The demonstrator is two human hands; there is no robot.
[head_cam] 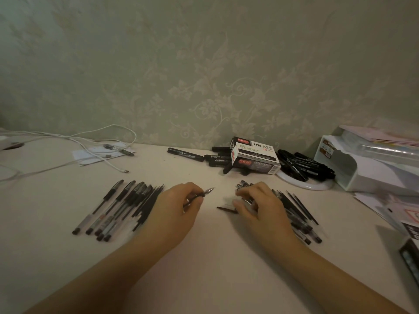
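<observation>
My left hand [179, 206] grips a pen [205, 193] whose metal tip points up and to the right. A row of several black gel pens [118, 207] lies to its left on the pale table [204, 257]. My right hand [256, 205] has its fingers curled over a clear pen barrel, its thumb next to a thin black refill [226, 209] lying on the table. It partly covers another pile of pens and refills [299, 211] at its right.
At the back stand a marker box [255, 157], loose black markers [195, 155] and more markers on a white plate [303, 166]. White cables [90, 141] trail at back left. A white organiser [362, 168] and papers fill the right side.
</observation>
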